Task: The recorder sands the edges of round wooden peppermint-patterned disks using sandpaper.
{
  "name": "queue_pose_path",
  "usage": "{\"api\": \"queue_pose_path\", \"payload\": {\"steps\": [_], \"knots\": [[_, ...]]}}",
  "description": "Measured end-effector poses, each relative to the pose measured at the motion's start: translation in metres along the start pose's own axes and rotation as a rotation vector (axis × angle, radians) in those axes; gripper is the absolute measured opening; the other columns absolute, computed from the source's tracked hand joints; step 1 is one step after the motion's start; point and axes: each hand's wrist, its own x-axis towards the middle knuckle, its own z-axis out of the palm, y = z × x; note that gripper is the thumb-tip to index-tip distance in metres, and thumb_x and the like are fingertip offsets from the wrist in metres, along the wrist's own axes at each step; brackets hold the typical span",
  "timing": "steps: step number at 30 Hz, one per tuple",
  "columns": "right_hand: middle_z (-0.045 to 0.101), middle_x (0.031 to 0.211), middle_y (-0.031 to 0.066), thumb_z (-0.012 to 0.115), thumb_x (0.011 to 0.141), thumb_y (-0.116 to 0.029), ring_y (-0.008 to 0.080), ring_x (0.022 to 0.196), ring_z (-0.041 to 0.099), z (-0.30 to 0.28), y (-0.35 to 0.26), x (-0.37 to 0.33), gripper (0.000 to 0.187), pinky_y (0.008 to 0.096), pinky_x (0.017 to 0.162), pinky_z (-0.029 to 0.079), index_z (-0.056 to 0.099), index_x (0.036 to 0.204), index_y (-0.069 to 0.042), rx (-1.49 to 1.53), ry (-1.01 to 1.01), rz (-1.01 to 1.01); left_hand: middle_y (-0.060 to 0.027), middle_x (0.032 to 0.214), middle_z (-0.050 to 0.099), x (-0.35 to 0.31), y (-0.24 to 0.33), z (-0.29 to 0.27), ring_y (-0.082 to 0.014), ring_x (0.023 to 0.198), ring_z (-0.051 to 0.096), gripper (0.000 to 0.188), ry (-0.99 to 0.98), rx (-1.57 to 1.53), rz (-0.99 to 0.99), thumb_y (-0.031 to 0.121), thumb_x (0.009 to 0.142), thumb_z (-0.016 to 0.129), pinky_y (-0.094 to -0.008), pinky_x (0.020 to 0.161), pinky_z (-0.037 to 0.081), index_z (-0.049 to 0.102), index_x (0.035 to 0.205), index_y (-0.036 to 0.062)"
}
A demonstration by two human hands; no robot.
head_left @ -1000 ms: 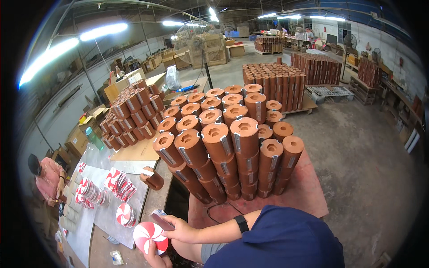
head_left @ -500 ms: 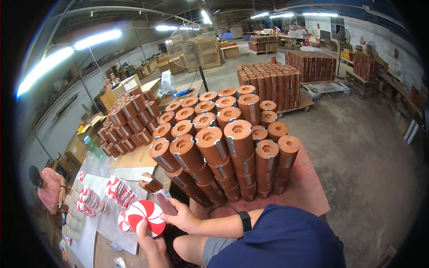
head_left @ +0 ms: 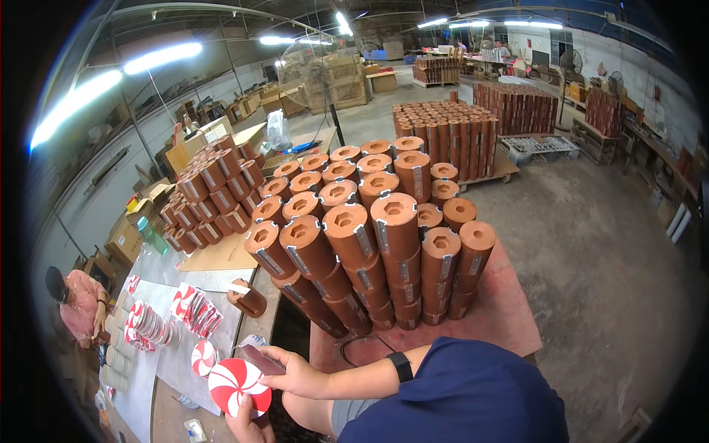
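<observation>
A round disc (head_left: 233, 378) with a red and white swirl is gripped at its lower edge by my left hand (head_left: 249, 427). My right hand (head_left: 299, 375) pinches a flat reddish-brown piece (head_left: 263, 362) that resembles folded sandpaper, close above the disc's upper right rim. Whether the piece touches the rim I cannot tell. Just beyond, another swirl disc (head_left: 203, 357) lies on the table (head_left: 176, 413). Farther off are stacked swirl discs (head_left: 196, 310) and a second leaning stack (head_left: 151, 325). A single brown cylinder (head_left: 247, 297) lies near the table's edge.
Tall columns of brown cylinders (head_left: 347, 229) stand on a reddish board (head_left: 509, 310) right in front of me. More cylinders (head_left: 214, 184) are piled at the table's far end, near a teal bottle (head_left: 151, 236). A person (head_left: 83, 303) in pink sits at far left.
Both hands have come slightly lower, bringing the swirl disc down and nearer to me. The disc lying behind it now shows more fully. The flat brown piece stays in my right hand.
</observation>
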Motion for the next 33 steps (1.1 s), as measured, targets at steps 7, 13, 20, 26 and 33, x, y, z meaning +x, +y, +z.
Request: {"api": "queue_pose_path", "payload": {"steps": [7,13,20,26,33], "knots": [[0.048,0.108,0.0089,0.057,0.071,-0.003,0.0141,0.102,0.043,0.004,-0.006,-0.006,0.047,0.0271,0.089,0.033,0.040,0.115,0.002,-0.020,-0.028,0.011,-0.0107,0.104,0.050,-0.010,0.010,0.009,-0.0215,0.094,0.052,0.043,-0.018,0.040,0.039,0.003,0.074,0.053,-0.0342,0.080,0.044,0.038,0.115,0.0020],[0.048,0.109,0.0076,0.059,0.072,-0.004,0.0128,0.102,0.043,0.001,0.000,-0.006,0.050,0.0260,0.087,0.034,0.038,0.117,0.001,-0.082,-0.062,0.006,-0.0097,0.100,0.052,-0.006,0.007,-0.011,-0.0207,0.091,0.053,0.040,-0.003,0.062,-0.040,0.003,0.074,0.054,-0.0332,0.080,0.045,0.040,0.112,0.0023],[0.046,0.113,0.0079,0.060,0.073,-0.006,0.0128,0.105,0.041,-0.001,-0.003,-0.005,0.055,0.0263,0.090,0.032,0.034,0.121,0.001,-0.088,-0.137,0.042,-0.0028,0.084,0.053,-0.013,0.015,-0.012,-0.0125,0.078,0.052,0.030,0.021,0.120,-0.022,0.000,0.071,0.058,-0.0246,0.070,0.045,0.048,0.099,0.0028],[0.046,0.112,0.0068,0.060,0.073,-0.007,0.0111,0.096,0.047,0.002,0.007,-0.003,0.056,0.0233,0.079,0.040,0.034,0.122,0.001,-0.021,-0.158,0.150,-0.0034,0.088,0.053,-0.014,0.013,-0.032,-0.0131,0.081,0.052,0.029,0.012,0.219,0.013,0.000,0.073,0.055,-0.0255,0.074,0.044,0.048,0.102,0.0012],[0.051,0.082,0.0018,0.057,0.072,-0.004,0.0054,0.059,0.046,0.010,-0.007,-0.009,0.048,0.0189,0.051,0.039,0.039,0.116,-0.003,0.111,-0.129,0.164,-0.0114,0.111,0.049,-0.027,0.017,-0.017,-0.0211,0.101,0.048,0.041,0.122,0.147,-0.077,0.003,0.076,0.052,-0.0336,0.086,0.039,0.041,0.116,-0.0001]]}}
